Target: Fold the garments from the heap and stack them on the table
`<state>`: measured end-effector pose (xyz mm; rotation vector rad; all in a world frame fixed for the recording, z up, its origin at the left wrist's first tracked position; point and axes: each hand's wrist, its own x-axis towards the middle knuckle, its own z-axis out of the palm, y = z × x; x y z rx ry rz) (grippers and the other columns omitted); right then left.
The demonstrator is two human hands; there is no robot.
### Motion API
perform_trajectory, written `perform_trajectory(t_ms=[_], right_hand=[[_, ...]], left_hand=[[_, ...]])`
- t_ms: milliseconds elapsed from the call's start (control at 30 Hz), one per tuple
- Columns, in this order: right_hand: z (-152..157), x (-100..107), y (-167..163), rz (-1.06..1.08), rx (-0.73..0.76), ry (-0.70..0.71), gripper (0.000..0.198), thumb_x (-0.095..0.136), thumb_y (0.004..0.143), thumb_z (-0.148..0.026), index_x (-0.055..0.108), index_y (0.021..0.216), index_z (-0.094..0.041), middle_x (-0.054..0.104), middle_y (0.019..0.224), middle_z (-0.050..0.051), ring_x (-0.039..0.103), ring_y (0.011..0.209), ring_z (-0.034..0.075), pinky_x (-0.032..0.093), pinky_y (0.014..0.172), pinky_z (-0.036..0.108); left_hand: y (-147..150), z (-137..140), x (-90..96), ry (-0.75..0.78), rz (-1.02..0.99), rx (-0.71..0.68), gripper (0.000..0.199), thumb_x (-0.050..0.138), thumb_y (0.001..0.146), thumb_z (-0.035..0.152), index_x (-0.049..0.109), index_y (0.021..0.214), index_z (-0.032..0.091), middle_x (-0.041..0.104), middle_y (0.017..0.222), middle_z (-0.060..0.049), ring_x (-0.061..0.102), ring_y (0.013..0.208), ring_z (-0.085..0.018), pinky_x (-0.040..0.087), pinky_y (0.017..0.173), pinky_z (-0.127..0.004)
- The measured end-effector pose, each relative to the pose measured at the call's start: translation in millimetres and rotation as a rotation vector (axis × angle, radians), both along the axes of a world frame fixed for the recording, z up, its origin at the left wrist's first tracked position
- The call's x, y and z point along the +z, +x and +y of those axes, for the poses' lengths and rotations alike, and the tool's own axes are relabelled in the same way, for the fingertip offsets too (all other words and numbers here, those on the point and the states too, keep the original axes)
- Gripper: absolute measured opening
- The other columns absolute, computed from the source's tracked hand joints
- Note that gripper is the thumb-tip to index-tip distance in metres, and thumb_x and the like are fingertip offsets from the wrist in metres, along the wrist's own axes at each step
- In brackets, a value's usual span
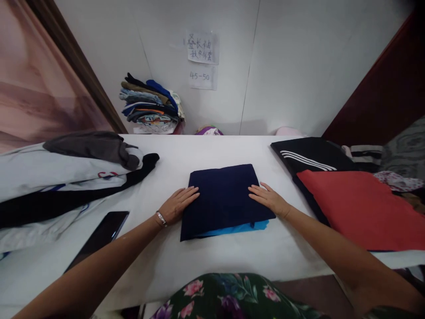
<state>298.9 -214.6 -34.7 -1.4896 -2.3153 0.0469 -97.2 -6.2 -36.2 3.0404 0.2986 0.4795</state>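
Note:
A folded navy blue garment [226, 195] lies flat on the white table [219, 261], right in front of me. A bright blue part [235, 229] shows under its near edge. My left hand [179, 204] rests on the garment's left edge, fingers stretched out and lying flat. On the opposite edge lies my right hand [268, 198], its fingers also extended over the cloth. Neither hand grips anything. A bracelet [161, 218] circles my left wrist.
Loose white, black and grey garments [66, 177] heap at left, beside a dark phone [99, 237]. To the right lie a folded red garment [361, 208] and a black one with white stripes [312, 153]. Behind the table stands a clothes stack [151, 106]; handwritten papers [202, 48] hang on the wall.

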Motion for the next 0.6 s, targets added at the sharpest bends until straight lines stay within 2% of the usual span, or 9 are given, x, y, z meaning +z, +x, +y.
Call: perform_trajectory(t_ms=[67, 167, 267, 367, 433, 500, 533, 600], right_hand=[[1.2, -1.9, -2.5, 0.209, -0.098, -0.007, 0.04, 0.032, 0.097, -0.017, 0.057, 0.126, -0.03, 0.058, 0.135, 0.003, 0.048, 0.13, 0.017, 0.026, 0.115, 0.051], [4.0, 8.5, -9.7, 0.367, -0.194, 0.038, 0.033, 0.043, 0.094, -0.035, 0.059, 0.123, -0.028, 0.063, 0.127, 0.005, 0.056, 0.121, 0.021, 0.028, 0.115, 0.049], [12.4, 40.0, -18.7, 0.713, -0.311, 0.147, 0.039, 0.06, 0.081, -0.051, 0.067, 0.107, -0.022, 0.071, 0.108, 0.009, 0.064, 0.105, 0.028, 0.043, 0.103, 0.049], [25.6, 81.7, -25.6, 1.029, -0.441, 0.236, 0.041, 0.065, 0.074, -0.055, 0.067, 0.097, -0.02, 0.072, 0.087, 0.004, 0.066, 0.079, 0.023, 0.055, 0.075, 0.039], [35.3, 102.6, -27.3, 1.13, -0.515, 0.192, 0.042, 0.066, 0.074, -0.053, 0.065, 0.101, -0.02, 0.071, 0.081, 0.001, 0.063, 0.067, 0.017, 0.053, 0.064, 0.031], [45.3, 108.6, -26.8, 1.198, -0.621, 0.077, 0.04, 0.066, 0.075, -0.051, 0.065, 0.099, -0.02, 0.069, 0.075, -0.001, 0.06, 0.06, 0.014, 0.05, 0.057, 0.026], [50.2, 105.0, -26.3, 1.192, -0.675, 0.009, 0.038, 0.065, 0.075, -0.051, 0.066, 0.094, -0.019, 0.068, 0.07, -0.001, 0.059, 0.057, 0.014, 0.049, 0.054, 0.025], [58.8, 85.9, -25.7, 1.145, -0.758, -0.098, 0.033, 0.064, 0.075, -0.05, 0.065, 0.082, -0.018, 0.067, 0.063, 0.0, 0.059, 0.055, 0.014, 0.048, 0.053, 0.025]], left_hand=[[0.8, -1.1, 4.2, -0.088, -0.02, 0.032, 0.05, 0.042, 0.091, 0.021, 0.042, 0.141, 0.021, 0.047, 0.145, -0.013, 0.039, 0.137, -0.025, 0.031, 0.111, -0.049], [5.9, -3.1, 21.8, -0.29, -0.168, 0.128, 0.046, 0.047, 0.088, 0.029, 0.051, 0.132, 0.022, 0.054, 0.138, -0.011, 0.046, 0.13, -0.025, 0.028, 0.113, -0.049], [18.4, -2.7, 53.6, -0.594, -0.457, 0.256, 0.04, 0.057, 0.08, 0.037, 0.062, 0.116, 0.02, 0.065, 0.122, -0.009, 0.056, 0.117, -0.026, 0.036, 0.109, -0.045], [36.4, 2.3, 91.6, -0.778, -0.682, 0.348, 0.044, 0.058, 0.079, 0.045, 0.061, 0.112, 0.017, 0.069, 0.109, -0.009, 0.063, 0.103, -0.025, 0.048, 0.095, -0.039], [48.2, 7.0, 111.7, -0.897, -0.75, 0.434, 0.046, 0.056, 0.079, 0.05, 0.061, 0.11, 0.016, 0.071, 0.098, -0.006, 0.066, 0.089, -0.022, 0.054, 0.082, -0.036], [57.7, 10.7, 120.0, -1.039, -0.752, 0.585, 0.043, 0.06, 0.075, 0.053, 0.065, 0.097, 0.016, 0.071, 0.083, -0.004, 0.066, 0.074, -0.02, 0.055, 0.07, -0.032], [61.6, 11.7, 118.1, -1.091, -0.713, 0.67, 0.04, 0.062, 0.074, 0.053, 0.066, 0.089, 0.015, 0.071, 0.076, -0.004, 0.066, 0.069, -0.02, 0.055, 0.066, -0.031], [67.3, 12.0, 103.0, -1.12, -0.549, 0.822, 0.035, 0.06, 0.076, 0.05, 0.067, 0.077, 0.016, 0.071, 0.07, -0.005, 0.066, 0.065, -0.021, 0.054, 0.063, -0.031]])
